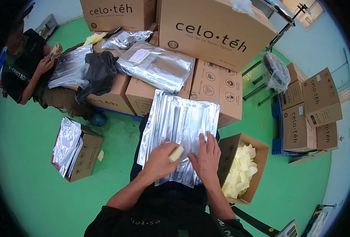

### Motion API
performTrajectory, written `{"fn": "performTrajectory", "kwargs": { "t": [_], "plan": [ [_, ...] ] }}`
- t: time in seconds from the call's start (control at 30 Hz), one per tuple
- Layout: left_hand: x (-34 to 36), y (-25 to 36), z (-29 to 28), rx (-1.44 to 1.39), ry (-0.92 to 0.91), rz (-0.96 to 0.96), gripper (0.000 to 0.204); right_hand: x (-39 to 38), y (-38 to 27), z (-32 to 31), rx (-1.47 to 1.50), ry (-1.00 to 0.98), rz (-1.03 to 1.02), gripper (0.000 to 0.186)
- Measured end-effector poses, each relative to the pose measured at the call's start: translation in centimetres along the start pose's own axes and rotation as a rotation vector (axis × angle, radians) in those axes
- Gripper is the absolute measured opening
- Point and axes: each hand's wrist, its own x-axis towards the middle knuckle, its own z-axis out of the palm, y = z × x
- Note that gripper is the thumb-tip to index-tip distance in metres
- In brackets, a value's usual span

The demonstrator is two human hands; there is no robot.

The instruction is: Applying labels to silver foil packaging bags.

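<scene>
Silver foil pouches (182, 114) lie in a fanned, overlapping stack across my lap. My left hand (162, 158) is closed around a small pale yellow block (176, 153), which looks like a wad of paper slips, and rests over the near part of the pouches. Just to its right, my right hand (207, 158) lies with fingers apart on the foil, holding nothing. Close to my right side stands an open carton (263, 158) filled with loose pale yellow paper slips (243, 170).
Cardboard cartons (222, 35) stand ahead, topped with a large silver foil pack (155, 65) and a black plastic bag (98, 73). At the left sits a co-worker (29, 71), near an open carton of foil pouches (67, 144). More cartons (297, 122) stand at the right beside a stool (275, 65).
</scene>
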Motion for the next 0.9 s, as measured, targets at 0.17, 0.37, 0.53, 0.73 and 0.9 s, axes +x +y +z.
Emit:
{"fn": "performTrajectory", "kwargs": {
  "t": [0.17,0.37,0.53,0.73,0.9],
  "plan": [
    [-0.7,-3.1,-1.3,-0.569,0.217,-0.204,0.013,-0.9,2.3,1.4,0.278,0.189,0.186,0.078],
    [-1.0,-4.6,-1.1,-0.619,0.247,-0.222,0.014,0.3,3.6,-0.1,0.449,0.294,0.304,0.026],
    [-1.0,-3.4,-1.8,-0.485,0.199,-0.201,0.015,0.0,5.6,-1.4,0.483,0.246,0.441,0.021],
    [-0.2,-1.0,-1.7,0.037,0.046,-0.055,0.029,-0.5,6.7,-1.5,0.575,0.171,0.472,0.021],
    [0.1,-0.5,-1.0,0.273,-0.009,-0.174,0.044,-0.7,7.3,-2.6,0.806,0.094,0.506,0.026]
  ]
}}
